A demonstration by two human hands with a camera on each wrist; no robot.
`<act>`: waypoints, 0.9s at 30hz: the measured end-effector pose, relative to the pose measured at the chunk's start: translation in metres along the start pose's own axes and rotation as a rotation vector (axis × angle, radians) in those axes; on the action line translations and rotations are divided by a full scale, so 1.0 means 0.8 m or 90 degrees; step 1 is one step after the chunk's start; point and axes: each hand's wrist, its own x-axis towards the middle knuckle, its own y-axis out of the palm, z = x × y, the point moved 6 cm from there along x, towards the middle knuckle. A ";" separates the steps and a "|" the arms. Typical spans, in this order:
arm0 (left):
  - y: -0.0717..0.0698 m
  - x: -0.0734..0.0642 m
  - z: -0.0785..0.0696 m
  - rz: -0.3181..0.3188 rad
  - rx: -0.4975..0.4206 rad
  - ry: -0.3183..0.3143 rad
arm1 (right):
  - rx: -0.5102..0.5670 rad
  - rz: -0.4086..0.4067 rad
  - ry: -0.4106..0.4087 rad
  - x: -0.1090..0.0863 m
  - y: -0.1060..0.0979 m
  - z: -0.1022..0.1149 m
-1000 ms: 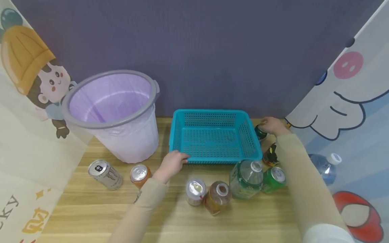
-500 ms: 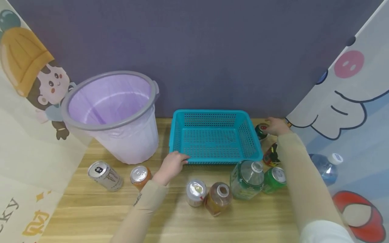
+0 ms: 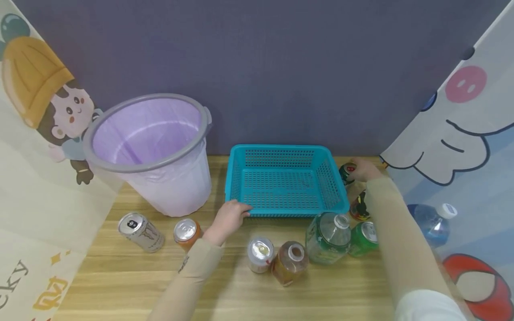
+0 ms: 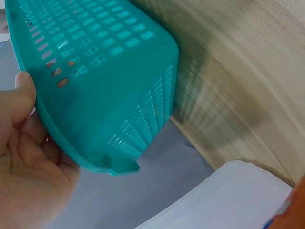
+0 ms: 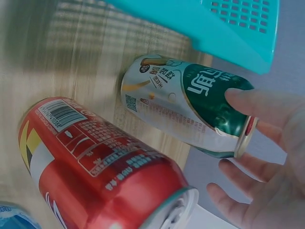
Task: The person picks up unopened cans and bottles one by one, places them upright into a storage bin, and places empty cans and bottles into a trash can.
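- One turquoise basket (image 3: 277, 185), rectangular and round-cornered, its plastic walls pierced like mesh, is set on a wood-grained table (image 3: 225, 294); its middle is taken as the clock's centre in the head view.
- One round bin (image 3: 180, 191), grey-rimmed and lined with thin lilac film, is placed just past nine o'clock.
- The left hand (image 3: 226, 220) is reached to eight o'clock, where the basket's rim is pinched, thumb against it and fingers curled.
- The right hand (image 3: 365, 169) is stretched to three o'clock, thumb laid on a smooth green-and-white can (image 5: 186, 102) just beside the basket, some fingers spread apart (whether the can is firmly gripped cannot be told).
- Six metal cans are counted: that one; a red can (image 5: 105, 167) at four; a green can (image 3: 361, 243), partly covered by a sleeve, between four and five; a silver can (image 3: 259, 258) near half past six; an orange can (image 3: 186, 234) and a grey can (image 3: 146, 234) around eight.
- Three see-through bottles are counted: green-labelled bottle (image 3: 327, 249) at five, brown bottle (image 3: 288, 267) at six, white-capped blue bottle (image 3: 427, 223) near half past three.
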 end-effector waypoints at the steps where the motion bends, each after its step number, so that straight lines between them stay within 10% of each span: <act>1: 0.000 0.000 0.000 0.001 -0.002 -0.001 | -0.001 0.001 0.000 0.001 0.001 0.000; 27: -0.001 0.000 0.000 0.012 -0.008 -0.012 | -0.036 -0.013 0.034 0.018 0.017 -0.001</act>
